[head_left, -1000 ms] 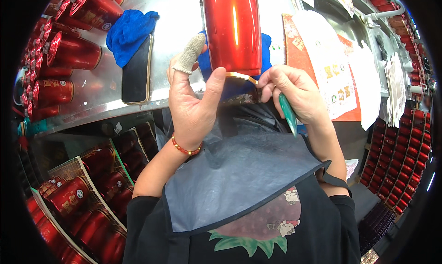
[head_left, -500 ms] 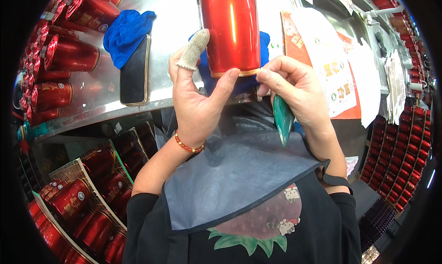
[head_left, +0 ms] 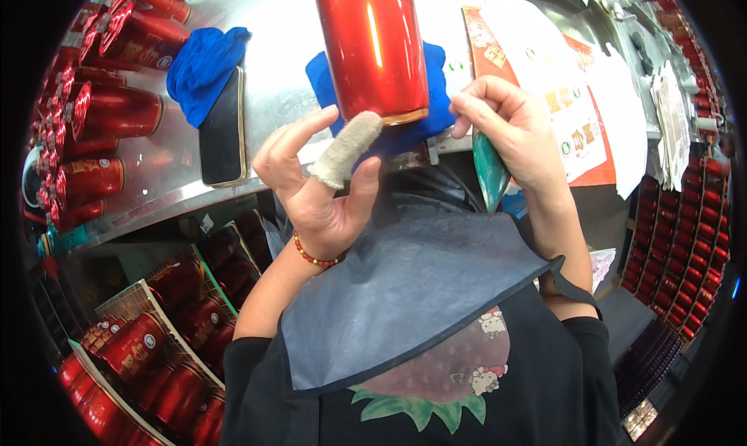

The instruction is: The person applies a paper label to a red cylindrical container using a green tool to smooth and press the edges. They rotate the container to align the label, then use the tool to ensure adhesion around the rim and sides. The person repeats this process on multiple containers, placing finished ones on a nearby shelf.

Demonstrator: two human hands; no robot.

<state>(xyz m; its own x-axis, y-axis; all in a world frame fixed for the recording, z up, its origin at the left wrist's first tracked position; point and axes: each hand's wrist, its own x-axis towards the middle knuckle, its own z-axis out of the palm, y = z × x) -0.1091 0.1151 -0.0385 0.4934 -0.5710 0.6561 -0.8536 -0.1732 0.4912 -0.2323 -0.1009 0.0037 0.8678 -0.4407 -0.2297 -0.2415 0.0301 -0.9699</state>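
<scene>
the right hand (head_left: 510, 131), curled round a green tool (head_left: 489, 173), had left the rim (head_left: 408, 118) of the red can (head_left: 373, 49) over the blue cloth (head_left: 439, 80), while the left hand (head_left: 311, 205), spread, brought its finger cover (head_left: 348, 149) to that rim, so rim work seemingly passed to it.

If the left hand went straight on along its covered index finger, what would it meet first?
The left hand would likely meet the gold-rimmed near end of the red canister. The fingertip already overlaps it in the picture; contact is unclear.
</scene>
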